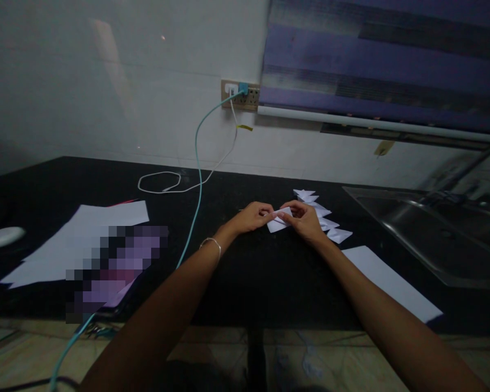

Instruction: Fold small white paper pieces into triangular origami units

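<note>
Both my hands meet over a black countertop [245,283]. My left hand [253,216] and my right hand [305,218] pinch a small folded piece of white paper [278,221] between their fingertips, one on each side. The paper rests low, at or just above the counter. Right behind and beside my right hand lies a row of several folded white paper triangles [324,218]. A thin bracelet [210,242] circles my left wrist.
A white paper sheet [390,280] lies near the front edge on the right, a stack of white sheets [81,239] on the left. A teal cable [196,179] and a white cable [163,182] run from a wall socket [239,93]. A steel sink [428,228] sits at right.
</note>
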Tool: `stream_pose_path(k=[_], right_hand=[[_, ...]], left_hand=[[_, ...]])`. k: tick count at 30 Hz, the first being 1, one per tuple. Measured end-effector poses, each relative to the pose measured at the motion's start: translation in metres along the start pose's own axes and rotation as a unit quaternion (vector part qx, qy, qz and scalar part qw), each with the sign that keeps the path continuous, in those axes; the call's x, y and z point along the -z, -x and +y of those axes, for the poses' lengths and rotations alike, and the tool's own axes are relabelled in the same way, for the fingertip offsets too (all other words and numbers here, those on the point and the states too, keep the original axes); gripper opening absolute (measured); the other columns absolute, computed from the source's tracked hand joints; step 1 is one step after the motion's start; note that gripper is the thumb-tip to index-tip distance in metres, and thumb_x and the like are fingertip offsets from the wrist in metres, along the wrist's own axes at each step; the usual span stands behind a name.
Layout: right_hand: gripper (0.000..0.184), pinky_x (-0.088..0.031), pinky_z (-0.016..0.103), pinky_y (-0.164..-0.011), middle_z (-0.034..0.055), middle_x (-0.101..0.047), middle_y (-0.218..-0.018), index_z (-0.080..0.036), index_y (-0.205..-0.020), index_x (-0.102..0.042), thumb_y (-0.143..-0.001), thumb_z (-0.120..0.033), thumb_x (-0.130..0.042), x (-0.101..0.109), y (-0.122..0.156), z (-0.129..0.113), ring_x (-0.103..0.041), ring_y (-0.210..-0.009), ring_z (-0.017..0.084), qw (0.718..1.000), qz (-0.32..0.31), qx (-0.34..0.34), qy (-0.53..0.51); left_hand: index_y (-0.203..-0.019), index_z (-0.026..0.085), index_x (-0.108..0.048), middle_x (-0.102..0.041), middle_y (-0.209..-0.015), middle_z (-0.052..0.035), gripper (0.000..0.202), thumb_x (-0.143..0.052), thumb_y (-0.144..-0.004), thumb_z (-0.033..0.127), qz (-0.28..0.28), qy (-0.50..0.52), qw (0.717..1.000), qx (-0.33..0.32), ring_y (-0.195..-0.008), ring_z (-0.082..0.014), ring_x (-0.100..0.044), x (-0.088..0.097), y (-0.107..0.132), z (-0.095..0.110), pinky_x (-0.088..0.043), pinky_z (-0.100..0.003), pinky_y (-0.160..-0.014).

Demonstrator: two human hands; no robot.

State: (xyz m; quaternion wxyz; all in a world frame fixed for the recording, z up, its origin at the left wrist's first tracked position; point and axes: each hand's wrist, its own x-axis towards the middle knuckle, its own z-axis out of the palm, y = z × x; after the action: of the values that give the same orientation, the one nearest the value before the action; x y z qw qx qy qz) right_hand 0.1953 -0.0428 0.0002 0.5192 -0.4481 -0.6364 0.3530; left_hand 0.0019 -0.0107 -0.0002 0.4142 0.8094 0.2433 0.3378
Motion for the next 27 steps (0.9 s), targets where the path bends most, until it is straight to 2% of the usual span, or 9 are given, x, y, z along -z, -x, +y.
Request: stream_pose_path(k=[4, 8, 11, 14, 20, 24, 27], right_hand=[[0.035, -0.051, 0.031, -0.063, 0.0051, -0.07, -0.076, -0.018, -0.085, -0.067, -0.062, -0.041, -0.082, 0.001, -0.001, 0.004, -0.064, -0.067, 0.018, 1.0, 0.005, -0.008, -0.014], [0.035, -0.05, 0.031, -0.063, 0.0052, -0.071, -0.079, -0.019, -0.086, -0.068, -0.062, -0.04, -0.082, 0.003, -0.001, 0.008, -0.065, -0.068, 0.018, 0.999, 0.005, -0.006, -0.034], [0.034, -0.046, 0.028, -0.057, 0.0036, -0.07, -0.075, -0.019, -0.086, -0.068, -0.063, -0.041, -0.081, 0.003, 0.0, 0.007, -0.061, -0.062, 0.016, 0.999, -0.004, -0.015, -0.037], [0.032, -0.037, 0.025, -0.049, -0.0001, -0.064, -0.065, -0.019, -0.085, -0.068, -0.067, -0.044, -0.078, 0.003, 0.001, 0.004, -0.052, -0.053, 0.012, 0.999, -0.011, -0.028, -0.024], [0.034, -0.028, 0.024, -0.046, -0.0024, -0.055, -0.058, -0.018, -0.081, -0.069, -0.074, -0.051, -0.068, 0.004, 0.0, 0.006, -0.042, -0.049, 0.01, 0.998, -0.048, -0.011, 0.037], [0.035, -0.03, 0.025, -0.047, -0.0012, -0.057, -0.059, -0.018, -0.083, -0.071, -0.075, -0.051, -0.068, 0.005, -0.001, 0.01, -0.043, -0.05, 0.011, 0.997, -0.04, 0.005, 0.063], [0.035, -0.034, 0.026, -0.048, 0.0005, -0.061, -0.063, -0.018, -0.084, -0.072, -0.073, -0.051, -0.069, 0.005, -0.001, 0.011, -0.048, -0.052, 0.013, 0.998, -0.025, 0.006, 0.065]], left_hand=[[-0.082, 0.012, -0.062, -0.062, -0.072, -0.0033, 0.036, -0.055, -0.087, 0.047, -0.017, 0.034, 0.999, 0.02, -0.063, -0.0107, -0.055, 0.001, 0.001, 0.002, -0.04, -0.023, -0.06], [-0.086, 0.012, -0.064, -0.054, -0.058, 0.0, 0.045, -0.043, -0.092, 0.052, -0.061, 0.031, 0.997, 0.045, -0.05, -0.0092, -0.047, -0.001, 0.002, 0.003, -0.035, -0.022, -0.052], [-0.09, 0.013, -0.067, -0.058, -0.067, -0.0021, 0.045, -0.041, -0.093, 0.049, -0.064, 0.0, 0.998, 0.02, -0.058, -0.0105, -0.048, -0.001, 0.002, 0.001, -0.035, -0.023, -0.055], [-0.093, 0.014, -0.067, -0.062, -0.077, -0.0041, 0.044, -0.04, -0.093, 0.047, -0.063, -0.037, 0.997, -0.006, -0.068, -0.0126, -0.051, 0.0, 0.001, -0.001, -0.038, -0.024, -0.061], [-0.087, 0.014, -0.066, -0.058, -0.073, -0.0024, 0.045, -0.038, -0.093, 0.049, -0.063, -0.065, 0.996, -0.011, -0.066, -0.0126, -0.047, 0.0, 0.002, 0.001, -0.035, -0.025, -0.06], [-0.077, 0.014, -0.063, -0.052, -0.064, -0.0008, 0.045, -0.044, -0.09, 0.052, -0.06, -0.038, 0.997, 0.007, -0.058, -0.0108, -0.043, 0.001, 0.003, 0.006, -0.031, -0.024, -0.054], [-0.072, 0.015, -0.06, -0.047, -0.058, 0.0008, 0.045, -0.046, -0.089, 0.054, -0.086, -0.003, 0.996, 0.027, -0.052, -0.0096, -0.04, 0.002, 0.005, 0.01, -0.028, -0.024, -0.051]])
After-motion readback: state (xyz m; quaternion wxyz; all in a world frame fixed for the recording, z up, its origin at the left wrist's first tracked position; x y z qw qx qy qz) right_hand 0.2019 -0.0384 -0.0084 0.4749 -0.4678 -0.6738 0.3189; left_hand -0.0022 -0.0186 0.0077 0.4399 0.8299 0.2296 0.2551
